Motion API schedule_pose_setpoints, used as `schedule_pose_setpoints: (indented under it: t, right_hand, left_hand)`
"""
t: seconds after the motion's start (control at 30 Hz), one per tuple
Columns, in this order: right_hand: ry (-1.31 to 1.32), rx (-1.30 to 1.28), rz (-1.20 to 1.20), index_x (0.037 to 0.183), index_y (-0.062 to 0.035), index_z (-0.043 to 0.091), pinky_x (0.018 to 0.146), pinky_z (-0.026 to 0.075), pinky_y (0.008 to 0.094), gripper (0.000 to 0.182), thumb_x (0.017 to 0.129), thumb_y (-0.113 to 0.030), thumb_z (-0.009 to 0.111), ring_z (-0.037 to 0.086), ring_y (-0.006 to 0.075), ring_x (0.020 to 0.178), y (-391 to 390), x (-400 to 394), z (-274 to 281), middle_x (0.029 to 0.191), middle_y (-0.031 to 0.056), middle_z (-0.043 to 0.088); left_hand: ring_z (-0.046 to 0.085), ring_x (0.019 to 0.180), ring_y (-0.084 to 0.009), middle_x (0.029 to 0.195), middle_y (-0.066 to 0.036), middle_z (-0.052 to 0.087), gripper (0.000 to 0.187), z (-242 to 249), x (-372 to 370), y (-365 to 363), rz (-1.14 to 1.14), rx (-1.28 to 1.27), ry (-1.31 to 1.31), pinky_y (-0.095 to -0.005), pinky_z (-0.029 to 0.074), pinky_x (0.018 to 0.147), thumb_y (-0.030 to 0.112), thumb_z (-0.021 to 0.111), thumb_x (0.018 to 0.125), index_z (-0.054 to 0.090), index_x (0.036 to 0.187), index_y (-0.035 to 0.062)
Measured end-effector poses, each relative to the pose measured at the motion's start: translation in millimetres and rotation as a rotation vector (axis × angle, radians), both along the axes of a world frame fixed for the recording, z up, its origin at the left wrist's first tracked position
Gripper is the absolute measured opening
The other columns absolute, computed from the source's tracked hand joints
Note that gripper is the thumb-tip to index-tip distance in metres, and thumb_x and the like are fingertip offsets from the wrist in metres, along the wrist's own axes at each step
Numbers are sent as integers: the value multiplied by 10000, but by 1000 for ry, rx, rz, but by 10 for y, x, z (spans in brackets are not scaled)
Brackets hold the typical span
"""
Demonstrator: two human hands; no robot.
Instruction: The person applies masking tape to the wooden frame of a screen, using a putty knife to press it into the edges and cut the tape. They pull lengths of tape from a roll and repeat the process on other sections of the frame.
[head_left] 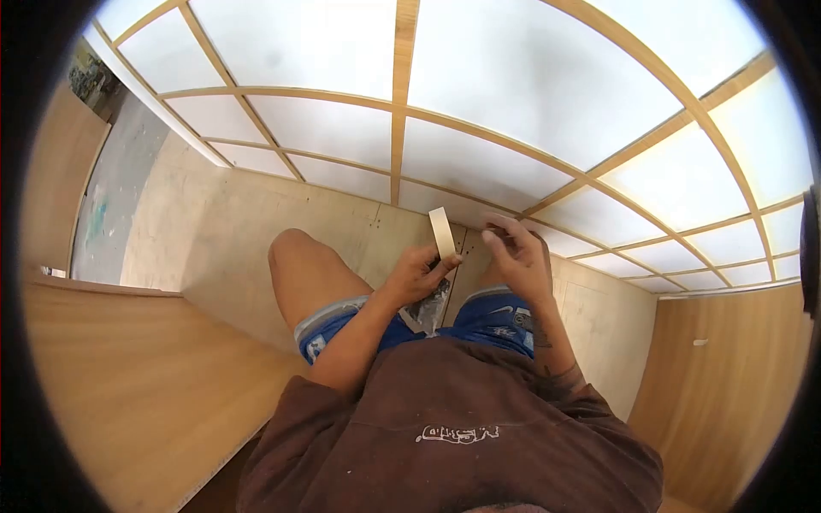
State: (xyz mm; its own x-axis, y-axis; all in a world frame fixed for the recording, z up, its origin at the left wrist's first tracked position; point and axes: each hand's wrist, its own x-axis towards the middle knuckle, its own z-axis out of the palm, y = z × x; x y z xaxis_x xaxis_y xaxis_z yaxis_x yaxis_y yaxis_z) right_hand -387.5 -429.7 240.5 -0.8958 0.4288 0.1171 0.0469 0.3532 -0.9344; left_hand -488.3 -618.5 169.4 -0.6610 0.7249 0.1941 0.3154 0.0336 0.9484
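A short, pale, slightly curved strip [442, 234] stands up from my left hand [418, 274], pinched between the thumb and fingers. My right hand [520, 258] is held just to the right of the strip, apart from it, its fingers loosely bent and the thumb away from them. Nothing shows in its grasp. Under my left hand, between my thighs, lies a shiny, crumpled clear-plastic item [430, 306], partly covered by the hand and wrist.
Ahead rises a white panelled wall [325, 132] with a grid of wooden strips [399, 103]. Beneath me is a plywood floor [235, 231]. Wooden panels stand at the left [128, 385] and right [727, 376]. A grey floor [120, 188] shows beyond the plywood.
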Motion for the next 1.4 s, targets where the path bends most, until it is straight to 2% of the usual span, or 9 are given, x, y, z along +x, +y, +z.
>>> schedule_pose_setpoints:
  t: [0.1, 0.27, 0.4, 0.47, 0.6, 0.67, 0.9, 1.23, 1.4]
  right_hand:
    - [20, 10, 72, 1280, -3, 679, 894, 525, 288, 348, 976, -169, 721, 664, 151, 995, -128, -256, 19, 1158, 98, 724]
    - [-221, 100, 237, 1147, 16, 731, 832, 511, 286, 263, 954, -161, 745, 628, 137, 934, -162, -532, 282, 1083, 64, 703]
    - [-149, 184, 286, 1058, 22, 745, 784, 499, 285, 207, 936, -145, 748, 619, 138, 870, -223, -621, 465, 1028, 78, 714]
    - [-175, 114, 329, 1059, 16, 735, 778, 498, 290, 208, 923, -141, 749, 611, 139, 836, -222, -674, 499, 953, 76, 710]
    - [36, 186, 332, 1066, -9, 741, 711, 508, 302, 225, 927, -184, 762, 630, 158, 778, -256, -778, 534, 894, 99, 696]
    - [-292, 357, 440, 1104, -5, 727, 764, 518, 333, 252, 913, -165, 756, 655, 190, 847, -259, -779, 668, 899, 122, 709]
    - [-137, 391, 469, 1092, -40, 758, 729, 534, 397, 280, 859, -193, 779, 680, 329, 825, -261, -872, 566, 920, 183, 697]
    - [-287, 387, 504, 1002, -24, 752, 725, 534, 384, 168, 902, -158, 739, 679, 295, 901, -313, -881, 607, 952, 131, 704]
    - [-103, 555, 471, 950, -18, 703, 732, 505, 409, 84, 909, -91, 703, 657, 291, 856, -388, -932, 576, 919, 139, 684]
  left_hand:
    - [598, 532, -211, 648, -128, 634, 253, 9, -14, -41, -24, 24, 76, -373, 469, 531, 272, 717, 996, 740, 931, 29]
    - [685, 596, -324, 708, -158, 684, 232, 39, -73, -155, -98, -42, 352, -435, 511, 563, 274, 779, 933, 723, 897, 52]
    - [684, 605, -338, 696, -144, 681, 235, 74, -115, -207, -104, -18, 395, -445, 522, 571, 286, 786, 923, 723, 903, 60]
    - [637, 548, -370, 648, -125, 658, 319, 59, -117, -217, -72, 20, 367, -465, 488, 522, 415, 755, 920, 722, 875, 101]
    - [641, 554, -371, 656, -129, 662, 313, 70, -135, -265, -72, 19, 442, -468, 494, 524, 411, 759, 916, 717, 882, 103]
    - [645, 557, -371, 653, -129, 661, 302, 80, -133, -276, -28, 31, 475, -473, 497, 526, 402, 765, 911, 715, 883, 106]
    - [669, 607, -374, 705, -135, 690, 274, 91, -199, -331, -76, 22, 433, -472, 518, 557, 358, 799, 887, 718, 903, 96]
    - [667, 585, -377, 668, -149, 675, 260, 76, -191, -425, -71, -40, 440, -478, 516, 552, 331, 796, 902, 710, 934, 88]
    - [663, 613, -398, 684, -179, 670, 361, 105, -204, -412, -14, -93, 389, -494, 515, 581, 412, 767, 909, 701, 835, 65]
